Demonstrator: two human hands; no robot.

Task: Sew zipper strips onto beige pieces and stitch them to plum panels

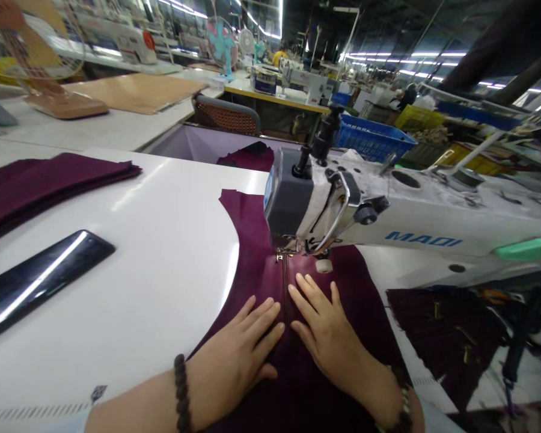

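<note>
A maroon fabric piece (252,240) lies on the white table under the sewing machine (415,222), with a zipper-like strip (286,288) running down its middle to the presser foot (279,257). My left hand (238,355) rests on the fabric left of the strip, fingers spread and flat, holding nothing. On the strip's right side, my right hand (327,337) also presses flat with its fingers apart. Both hands are just in front of the presser foot, and their fingertips are close together without touching.
Folded maroon fabric (49,186) and a dark phone-like object (40,279) lie at left. More maroon pieces (451,331) sit at right. Behind are a blue basket (374,138), a chair (225,114) and a fan (49,90).
</note>
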